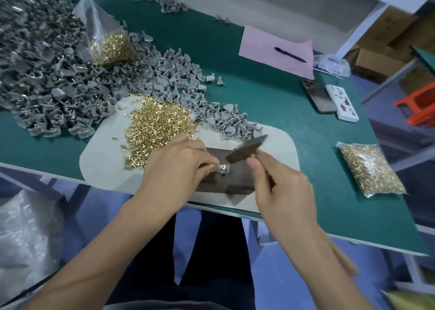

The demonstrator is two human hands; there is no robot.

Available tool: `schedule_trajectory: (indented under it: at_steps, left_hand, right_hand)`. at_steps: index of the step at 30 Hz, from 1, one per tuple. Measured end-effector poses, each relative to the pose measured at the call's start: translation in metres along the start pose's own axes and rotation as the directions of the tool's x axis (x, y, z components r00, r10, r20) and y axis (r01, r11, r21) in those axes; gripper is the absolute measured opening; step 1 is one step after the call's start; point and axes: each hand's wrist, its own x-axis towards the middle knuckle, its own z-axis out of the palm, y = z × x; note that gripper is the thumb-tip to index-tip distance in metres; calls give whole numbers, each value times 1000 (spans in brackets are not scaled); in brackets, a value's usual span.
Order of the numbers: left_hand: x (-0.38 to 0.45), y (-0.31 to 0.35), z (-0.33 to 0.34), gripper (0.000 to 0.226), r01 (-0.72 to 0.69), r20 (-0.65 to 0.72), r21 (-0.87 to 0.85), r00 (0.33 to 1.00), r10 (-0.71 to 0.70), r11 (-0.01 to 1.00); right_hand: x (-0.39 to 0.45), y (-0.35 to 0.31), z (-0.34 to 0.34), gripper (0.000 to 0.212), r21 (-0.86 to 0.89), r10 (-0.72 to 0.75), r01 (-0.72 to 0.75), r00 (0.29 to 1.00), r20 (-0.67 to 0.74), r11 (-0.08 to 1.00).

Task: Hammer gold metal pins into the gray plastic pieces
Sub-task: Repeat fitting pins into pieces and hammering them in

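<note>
On the block, left hand [174,166] pinches gray piece [222,168]; right hand [280,192] grips hammer [244,153] above.

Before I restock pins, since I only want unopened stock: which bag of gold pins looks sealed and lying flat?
The bag of gold pins on the right, flat on the green table. The other bag stands propped among the gray plastic pieces.

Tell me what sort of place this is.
Probably a small factory assembly bench. A big heap of identical gray plastic pieces and loose gold pins cover the green worktable, with sealed bags of pins and cardboard boxes nearby.
</note>
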Motion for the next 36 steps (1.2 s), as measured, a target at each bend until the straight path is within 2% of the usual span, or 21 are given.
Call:
schedule_trajectory:
  at_steps: [2,5,7,9,11,13,15,18,20,22,24,26,27,29,31,32,36]
  left_hand:
    - [-1,0,0,16,5,-1,-4,1000,-5,1000]
    - [0,1,-2,17,-3,10,3,1000,3,1000]
    - [1,1,-2,17,-9,30,-1,1000,9,1000]
    - [1,0,-2,17,-8,33,3,999,8,1000]
    - [2,1,-3,19,-9,41,7,999,8,1000]
    - [2,1,-3,21,-11,43,2,999,11,1000]
    - [2,0,-3,23,-10,45,0,999,10,1000]
    - [3,0,-2,23,-3,51,-8,999,3,1000]
    - [2,0,-2,21,-3,49,-18,999,3,1000]
    - [1,0,-2,19,-8,40,-20,999,9,1000]
    - [0,0,-2,17,-10,30,-24,999,10,1000]
    - [-2,-1,0,15,-8,14,-33,1000,8,999]
    - [-3,-1,1,14,-5,2,-41,1000,5,999]
    - [-8,0,4,11,12,-19,-83,1000,-14,996]
    - [-14,1,6,9,45,-29,-140,998,-49,989]
    - [-17,1,7,8,55,-36,-163,997,-61,985]
    - [-26,-10,2,9,89,-80,-233,991,-111,968]
  right_hand:
    - [0,2,1,31,81,31,-29,999,-25,996]
    - [-1,5,3,35,-32,19,-17,996,83,999]
    - [-1,10,1,31,82,57,-55,998,-20,995]
    - [-3,10,1,27,181,48,-29,993,-103,983]
    - [-8,6,5,28,66,-9,9,1000,-3,998]
    - [-9,11,6,32,-11,23,-22,997,73,1000]
    - [-8,21,2,33,-72,109,-110,994,-18,991]
    - [-8,40,2,34,-136,285,-304,948,-139,943]
    - [-7,52,6,42,-174,372,-388,921,-116,905]
    - [-7,58,10,51,-210,442,-435,897,-15,876]
    - [-9,55,13,57,-335,484,-444,874,42,831]
    - [-10,49,16,50,-415,410,-373,912,0,830]
    - [-9,45,17,42,-369,338,-330,940,-46,869]
    - [-8,32,19,29,-154,139,-156,984,-113,976]
    - [-7,14,23,23,39,-31,34,997,-66,999]
    - [-5,4,26,20,78,-88,90,996,-29,993]
    - [4,-22,40,10,70,-142,137,987,77,988]
